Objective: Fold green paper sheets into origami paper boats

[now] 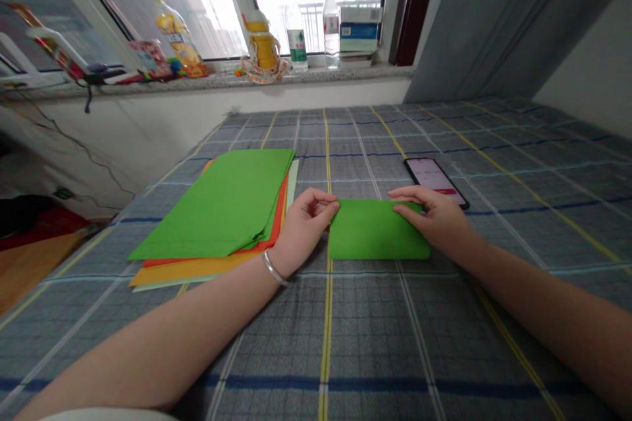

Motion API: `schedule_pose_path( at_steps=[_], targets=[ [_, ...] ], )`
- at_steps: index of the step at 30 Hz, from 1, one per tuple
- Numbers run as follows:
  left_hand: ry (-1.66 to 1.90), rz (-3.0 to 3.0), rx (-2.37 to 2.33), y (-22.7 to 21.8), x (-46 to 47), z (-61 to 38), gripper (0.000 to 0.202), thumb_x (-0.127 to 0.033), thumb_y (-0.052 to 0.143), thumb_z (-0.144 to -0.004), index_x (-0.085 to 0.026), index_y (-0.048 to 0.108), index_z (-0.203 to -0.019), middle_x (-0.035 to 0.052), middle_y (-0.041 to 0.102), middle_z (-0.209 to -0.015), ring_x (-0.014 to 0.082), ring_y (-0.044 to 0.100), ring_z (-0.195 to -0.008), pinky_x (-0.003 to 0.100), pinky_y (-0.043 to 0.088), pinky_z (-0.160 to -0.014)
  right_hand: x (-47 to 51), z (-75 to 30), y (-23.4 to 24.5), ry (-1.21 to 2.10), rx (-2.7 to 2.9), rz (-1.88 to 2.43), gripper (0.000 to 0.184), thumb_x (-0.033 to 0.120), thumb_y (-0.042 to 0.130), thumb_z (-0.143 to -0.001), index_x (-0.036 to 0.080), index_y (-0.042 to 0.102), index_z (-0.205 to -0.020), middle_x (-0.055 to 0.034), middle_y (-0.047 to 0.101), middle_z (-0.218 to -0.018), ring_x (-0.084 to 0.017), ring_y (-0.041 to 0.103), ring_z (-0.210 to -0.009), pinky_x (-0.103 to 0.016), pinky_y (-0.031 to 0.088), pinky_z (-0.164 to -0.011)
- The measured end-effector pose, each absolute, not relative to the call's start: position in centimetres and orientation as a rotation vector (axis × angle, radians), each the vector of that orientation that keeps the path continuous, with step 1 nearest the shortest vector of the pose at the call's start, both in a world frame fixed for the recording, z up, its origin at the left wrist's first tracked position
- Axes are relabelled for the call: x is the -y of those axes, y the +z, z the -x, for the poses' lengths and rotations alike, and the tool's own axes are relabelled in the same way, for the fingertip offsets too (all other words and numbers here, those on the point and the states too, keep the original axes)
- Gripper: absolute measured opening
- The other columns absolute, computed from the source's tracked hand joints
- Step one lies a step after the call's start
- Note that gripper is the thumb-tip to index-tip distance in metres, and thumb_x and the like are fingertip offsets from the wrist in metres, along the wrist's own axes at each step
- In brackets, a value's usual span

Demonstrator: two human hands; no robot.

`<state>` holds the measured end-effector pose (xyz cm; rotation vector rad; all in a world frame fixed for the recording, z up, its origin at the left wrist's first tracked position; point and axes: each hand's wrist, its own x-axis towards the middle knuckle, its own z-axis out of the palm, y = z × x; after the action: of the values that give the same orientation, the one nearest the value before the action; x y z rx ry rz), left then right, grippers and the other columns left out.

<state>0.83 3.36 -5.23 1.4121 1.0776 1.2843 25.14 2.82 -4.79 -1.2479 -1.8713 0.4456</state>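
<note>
Paper (372, 233) spans 2 pinches: left hand (302, 229), right hand (439, 216).

Paper (378, 233): green, held in both hands over plaid cloth (365, 322).
Left hand (307, 222): fingers (326, 213) pinching paper's upper left corner; silver bangle (274, 268) on wrist.
Right hand (434, 214): fingers pinching upper right edge.
Stack (222, 204): coloured sheets, green uppermost, left of paper.
Phone (434, 176): lit, just beyond right hand.
Sill (340, 73): bottles (297, 36), boxes (359, 35).

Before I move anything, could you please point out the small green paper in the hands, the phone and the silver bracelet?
Small green paper (376, 230): head view, middle of its visible face.
Phone (435, 176): head view, on its screen.
Silver bracelet (271, 268): head view, on its band.
</note>
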Motion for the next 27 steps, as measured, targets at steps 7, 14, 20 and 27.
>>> schedule_pose_path(
  at_steps=[7,14,20,27],
  targets=[
    [1.305,-1.466,-1.063,-5.3,-3.4,-1.0,0.017,-0.028,0.069,-0.075,-0.018,0.058,-0.084,-0.0040,0.057,-0.065,0.0080,0.053,-0.057,0.019,0.044,-0.053,-3.2,-25.2,-4.7,0.274,2.062,1.240,0.024,0.026,0.055,-0.086,0.028,0.073,-0.102,-0.0015,0.075,-0.101,-0.022,0.069,-0.095,-0.041,0.054,-0.087],
    [1.361,-1.542,-1.021,-5.4,-2.8,-1.6,0.014,-0.026,0.066,-0.077,-0.019,0.055,-0.082,-0.0057,0.054,-0.064,0.0076,0.051,-0.057,0.020,0.043,-0.057,-3.1,-23.1,-3.3,-0.025,2.340,1.189,0.027,0.033,0.056,-0.089,0.023,0.070,-0.110,-0.0048,0.074,-0.105,-0.027,0.068,-0.096,-0.045,0.050,-0.086],
    [1.380,-1.614,-1.004,-5.3,-2.6,-1.8,0.013,-0.026,0.065,-0.078,-0.019,0.054,-0.083,-0.0029,0.057,-0.071,0.0086,0.054,-0.063,0.020,0.045,-0.060,-2.6,-21.8,-2.5,0.123,2.263,1.129,0.022,0.030,0.055,-0.089,0.027,0.071,-0.104,0.0000,0.075,-0.102,-0.022,0.068,-0.095,-0.039,0.050,-0.087],
    [1.354,-1.556,-0.870,-5.3,-2.3,-1.7,0.024,-0.031,0.065,-0.081,-0.022,0.044,-0.091,-0.0002,0.060,-0.095,0.0066,0.054,-0.066,0.019,0.044,-0.060,-2.6,-22.1,-1.8,0.257,2.027,1.198,0.013,0.027,0.060,-0.085,0.027,0.073,-0.086,0.0014,0.075,-0.085,-0.019,0.069,-0.079,-0.033,0.053,-0.074]
  ],
)
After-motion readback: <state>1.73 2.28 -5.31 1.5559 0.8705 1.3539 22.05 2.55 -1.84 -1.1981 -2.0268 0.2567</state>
